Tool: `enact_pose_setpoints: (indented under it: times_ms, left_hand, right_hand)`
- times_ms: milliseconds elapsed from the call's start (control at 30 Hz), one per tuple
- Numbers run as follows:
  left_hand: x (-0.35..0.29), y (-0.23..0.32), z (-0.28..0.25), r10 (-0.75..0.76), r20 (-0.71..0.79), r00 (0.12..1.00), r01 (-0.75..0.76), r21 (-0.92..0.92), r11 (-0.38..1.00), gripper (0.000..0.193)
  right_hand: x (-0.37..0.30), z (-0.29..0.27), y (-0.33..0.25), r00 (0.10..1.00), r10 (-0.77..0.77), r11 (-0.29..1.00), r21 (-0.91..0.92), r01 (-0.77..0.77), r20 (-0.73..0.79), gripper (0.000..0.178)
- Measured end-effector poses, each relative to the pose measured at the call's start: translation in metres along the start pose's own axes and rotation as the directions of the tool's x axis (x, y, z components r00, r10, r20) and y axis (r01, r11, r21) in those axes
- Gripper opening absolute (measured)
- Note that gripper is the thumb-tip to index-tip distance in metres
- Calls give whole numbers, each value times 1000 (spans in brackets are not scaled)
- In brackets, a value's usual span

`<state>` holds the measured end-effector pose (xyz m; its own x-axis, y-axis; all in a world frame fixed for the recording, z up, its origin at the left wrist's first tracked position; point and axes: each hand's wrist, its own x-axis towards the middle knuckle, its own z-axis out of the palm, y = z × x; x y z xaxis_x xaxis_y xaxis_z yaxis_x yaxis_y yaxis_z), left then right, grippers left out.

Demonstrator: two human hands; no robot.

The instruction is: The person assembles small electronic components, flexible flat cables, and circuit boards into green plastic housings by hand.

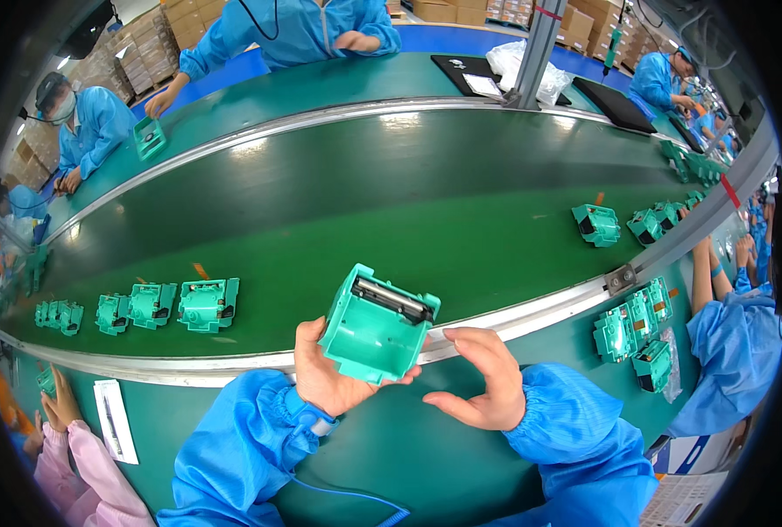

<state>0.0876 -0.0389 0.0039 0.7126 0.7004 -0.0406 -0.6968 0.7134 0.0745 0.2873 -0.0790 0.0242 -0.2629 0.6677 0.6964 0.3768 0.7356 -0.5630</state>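
A teal plastic housing (375, 338) with a dark and silver roller along its upper inner edge rests in my left hand (320, 373). The palm is under it and the fingers wrap its left and lower sides; its open hollow faces up. Beside it, to the right, my right hand (487, 378) hovers apart from the housing, thumb and fingers spread, holding nothing. A blue wrist strap (307, 413) with a coiled cord circles my left wrist. Both hands are just above the near metal rail (259, 362) of the green conveyor belt (338, 211).
Several similar teal housings (208, 306) stand on the belt at left, others (595, 226) at right. More housings (616, 335) lie on the near right table. A white paper with a pen (115, 422) lies at left. A metal post (540, 53) rises beyond the belt. Co-workers (97, 132) sit around.
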Motion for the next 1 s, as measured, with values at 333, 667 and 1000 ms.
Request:
enact_pose_setpoints:
  times_ms: [333,667,1000]
  left_hand:
    - [-1,6,5,62,3,998,-61,179,982,71]
    - [3,44,30,763,176,622,64,960,-273,46]
    - [-1,52,29,650,483,587,491,426,-760,46]
  right_hand:
    - [5,2,-2,999,28,999,-43,-28,16,52]
    - [46,-60,-14,903,221,942,-320,-100,368,52]
    - [55,-222,128,571,818,233,-949,-212,73,100]
